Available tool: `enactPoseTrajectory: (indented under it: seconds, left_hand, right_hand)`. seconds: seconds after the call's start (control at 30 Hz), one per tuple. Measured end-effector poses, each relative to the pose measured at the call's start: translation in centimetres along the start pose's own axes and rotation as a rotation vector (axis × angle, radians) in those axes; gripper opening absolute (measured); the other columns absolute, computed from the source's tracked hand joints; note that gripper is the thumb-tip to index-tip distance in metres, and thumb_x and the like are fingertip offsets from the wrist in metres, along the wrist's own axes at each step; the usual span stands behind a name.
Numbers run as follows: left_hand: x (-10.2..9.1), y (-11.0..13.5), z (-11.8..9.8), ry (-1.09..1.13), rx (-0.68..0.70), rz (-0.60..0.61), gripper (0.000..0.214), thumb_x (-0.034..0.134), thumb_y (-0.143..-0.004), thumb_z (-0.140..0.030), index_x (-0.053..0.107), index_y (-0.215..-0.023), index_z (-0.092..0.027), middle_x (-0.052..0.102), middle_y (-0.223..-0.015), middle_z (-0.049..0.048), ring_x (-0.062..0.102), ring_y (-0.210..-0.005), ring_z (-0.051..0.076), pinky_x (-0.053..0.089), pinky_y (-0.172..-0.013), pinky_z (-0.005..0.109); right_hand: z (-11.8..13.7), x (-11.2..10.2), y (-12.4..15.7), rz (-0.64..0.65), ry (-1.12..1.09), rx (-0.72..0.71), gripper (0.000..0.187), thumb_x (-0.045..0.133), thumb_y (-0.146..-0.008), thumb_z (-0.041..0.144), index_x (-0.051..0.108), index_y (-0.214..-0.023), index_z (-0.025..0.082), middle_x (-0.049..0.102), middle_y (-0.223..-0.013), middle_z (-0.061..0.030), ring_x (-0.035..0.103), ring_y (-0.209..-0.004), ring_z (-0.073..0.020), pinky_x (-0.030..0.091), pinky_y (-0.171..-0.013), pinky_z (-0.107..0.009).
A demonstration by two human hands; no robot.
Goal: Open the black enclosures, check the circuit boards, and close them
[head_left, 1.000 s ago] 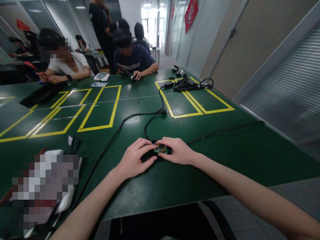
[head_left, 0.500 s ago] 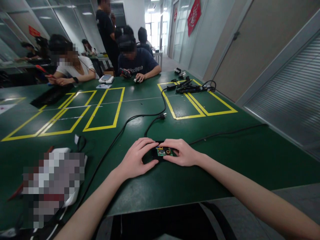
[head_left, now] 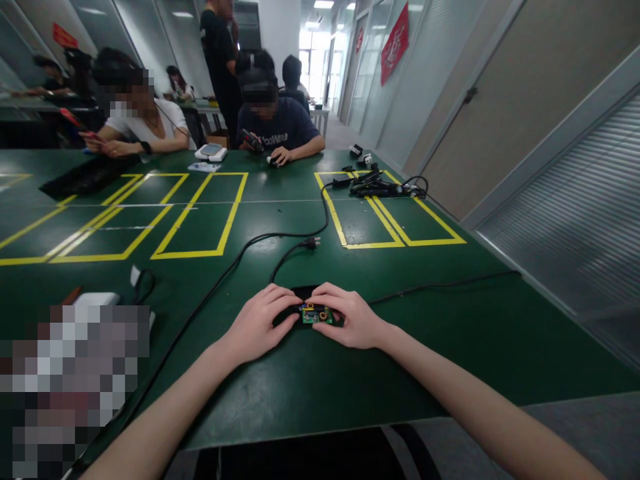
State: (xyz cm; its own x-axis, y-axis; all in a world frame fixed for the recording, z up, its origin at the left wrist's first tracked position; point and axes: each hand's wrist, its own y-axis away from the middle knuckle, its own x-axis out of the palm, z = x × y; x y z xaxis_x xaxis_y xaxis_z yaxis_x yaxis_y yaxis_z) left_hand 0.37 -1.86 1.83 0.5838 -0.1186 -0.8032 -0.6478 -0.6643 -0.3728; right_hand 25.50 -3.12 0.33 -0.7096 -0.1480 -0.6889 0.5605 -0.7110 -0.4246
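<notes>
A small green circuit board with ring-shaped copper coils and a yellow part lies between my two hands, close above the table. My right hand curls round its right side, thumb at the near edge and fingers at the far edge, closed on it. From the other side, my left hand has its thumb and fingertips drawn together at the board's left end. A flat black piece shows behind and beneath the board, partly hidden by my fingers; I cannot tell what it is.
A black cable runs along my left, with a plug beyond my hands. Another cable lies to the right. Yellow tape outlines, a heap of black cables and two people working are across the green table.
The view has shifted, so the hands appear slightly lower and farther left. My left fingertips have closed in on the board's left end. My right hand keeps its hold.
</notes>
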Motion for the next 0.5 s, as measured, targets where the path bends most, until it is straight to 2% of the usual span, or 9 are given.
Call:
enactPoseTrajectory:
  seconds: [0.13, 0.33, 0.5]
  left_hand:
    - [-0.01, 0.23, 0.12, -0.003, -0.05, 0.041, 0.027, 0.066, -0.095, -0.024, 0.069, -0.122, -0.021, 0.074, -0.117, 0.0084, 0.067, -0.108, 0.025, 0.056, -0.097, 0.042]
    - [-0.54, 0.45, -0.07, 0.041, -0.067, 0.114, 0.046, 0.075, -0.089, -0.029, 0.064, -0.133, -0.021, 0.07, -0.128, 0.0107, 0.065, -0.119, 0.027, 0.054, -0.105, 0.044]
    - [-0.66, 0.47, 0.15, 0.031, -0.073, 0.113, 0.056, 0.078, -0.087, -0.035, 0.061, -0.138, -0.022, 0.067, -0.135, 0.0113, 0.063, -0.124, 0.028, 0.053, -0.108, 0.045]
  right_hand:
    - [-0.05, -0.07, -0.08, 0.004, -0.027, 0.033, 0.033, 0.072, -0.091, 0.03, 0.068, -0.122, 0.019, 0.072, -0.109, -0.0085, 0.067, -0.078, -0.0165, 0.057, -0.073, -0.03]
    - [0.21, -0.24, -0.07, 0.007, -0.072, 0.028, 0.03, 0.073, -0.09, 0.031, 0.071, -0.118, 0.018, 0.075, -0.107, -0.0096, 0.072, -0.093, -0.0213, 0.058, -0.082, -0.033]
    - [-0.04, -0.37, -0.24, 0.0, -0.035, 0.037, 0.034, 0.073, -0.091, 0.028, 0.069, -0.124, 0.019, 0.074, -0.113, -0.0101, 0.073, -0.099, -0.022, 0.059, -0.088, -0.034]
